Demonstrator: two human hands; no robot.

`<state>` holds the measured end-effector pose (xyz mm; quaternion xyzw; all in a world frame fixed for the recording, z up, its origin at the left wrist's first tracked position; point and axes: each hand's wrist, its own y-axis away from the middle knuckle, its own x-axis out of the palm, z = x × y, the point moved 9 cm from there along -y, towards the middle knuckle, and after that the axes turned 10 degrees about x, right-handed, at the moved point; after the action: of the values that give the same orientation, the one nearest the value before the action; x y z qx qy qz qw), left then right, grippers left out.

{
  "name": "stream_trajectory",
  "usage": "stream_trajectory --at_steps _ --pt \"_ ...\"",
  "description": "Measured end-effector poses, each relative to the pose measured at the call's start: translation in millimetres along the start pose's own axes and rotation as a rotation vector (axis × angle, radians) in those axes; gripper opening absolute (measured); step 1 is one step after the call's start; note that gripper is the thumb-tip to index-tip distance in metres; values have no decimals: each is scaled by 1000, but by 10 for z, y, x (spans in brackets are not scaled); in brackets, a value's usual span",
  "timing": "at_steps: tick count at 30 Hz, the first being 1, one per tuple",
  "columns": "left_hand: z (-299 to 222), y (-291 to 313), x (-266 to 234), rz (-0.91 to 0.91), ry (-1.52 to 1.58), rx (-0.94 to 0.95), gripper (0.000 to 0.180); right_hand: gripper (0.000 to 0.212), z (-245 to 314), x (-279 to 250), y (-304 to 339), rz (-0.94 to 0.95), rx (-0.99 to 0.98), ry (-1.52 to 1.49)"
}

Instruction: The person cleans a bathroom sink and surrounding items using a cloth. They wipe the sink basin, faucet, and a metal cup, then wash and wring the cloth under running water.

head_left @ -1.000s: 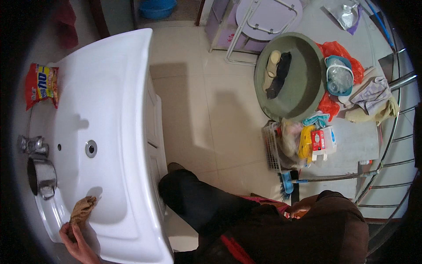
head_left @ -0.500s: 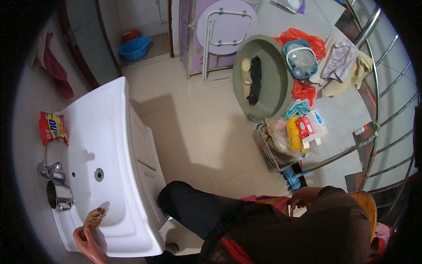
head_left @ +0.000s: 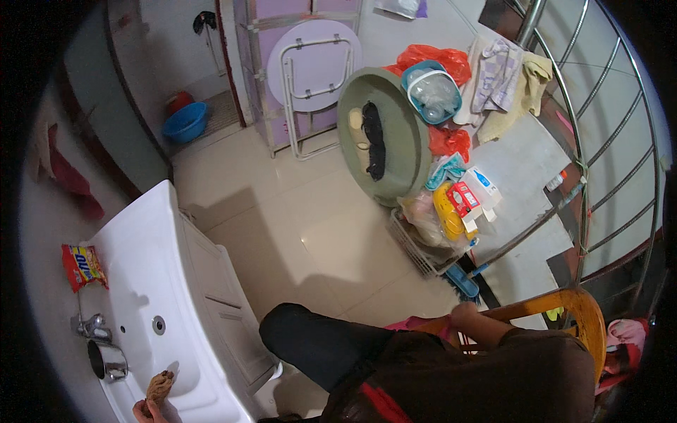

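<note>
Our left hand (head_left: 144, 411) is at the very bottom edge of the view, fingers pinched on a brown rag (head_left: 159, 386) that stands up from the grip and touches the floor of the white sink (head_left: 151, 282). We judge the step in hand to be wiping the basin, with the rag at its near end.

Just beyond the grip, toward the wall, stands a metal cup (head_left: 106, 359), and past it the tap (head_left: 92, 328). The drain (head_left: 159, 325) lies ahead of the rag, up the basin. A red and yellow packet (head_left: 82, 266) sits on the ledge well beyond the tap.

A further stroke calls for pushing the rag away from us along the basin floor toward the drain. That is where the open room lies, a long bare stretch of white. The cup and tap crowd the wall side of the grip, and the front rim of the sink rises close on the other side.

Our right hand (head_left: 465, 315) is well apart from the rag, resting on the top of an orange chair (head_left: 585, 310). We cannot tell whether its fingers are closed round it.
</note>
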<state>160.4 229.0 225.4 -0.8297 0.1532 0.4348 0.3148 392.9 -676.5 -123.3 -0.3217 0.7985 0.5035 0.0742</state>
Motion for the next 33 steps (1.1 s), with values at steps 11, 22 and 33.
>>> stream_trajectory --at_steps 11,22,33 --pt "-104 -2 -24 32 -39 3 52 32 329 -282 854 -324 -194 -850" --pt "-73 -7 13 15 24 11 45 66 -51 787 691 -18 423 -1793" --pt "42 16 45 18 43 -34 48 43 -131 710 649 45 310 -2226"
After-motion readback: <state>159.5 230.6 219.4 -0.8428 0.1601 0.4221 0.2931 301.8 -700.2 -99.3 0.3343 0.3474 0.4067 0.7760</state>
